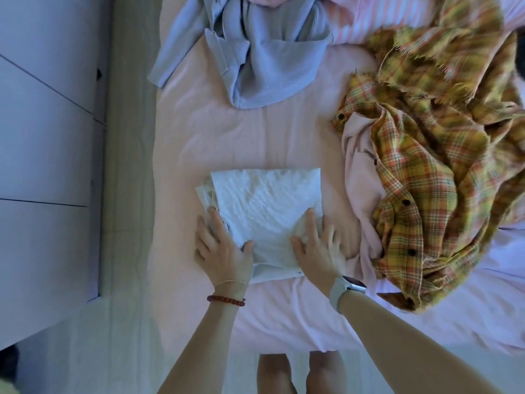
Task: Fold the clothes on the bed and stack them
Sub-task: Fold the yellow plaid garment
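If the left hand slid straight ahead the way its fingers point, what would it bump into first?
Probably the blue sweater. The left hand already rests on the white cloth's edge; past it lies bare pink sheet.

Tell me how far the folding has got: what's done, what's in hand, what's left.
Done: the white garment lies folded into a rectangle on the pink bed. In hand: the left hand and right hand rest on its near corners, fingers spread, apparently flattening it. Left: the blue sweater and the plaid shirt lie crumpled and unfolded, so no stack exists yet.
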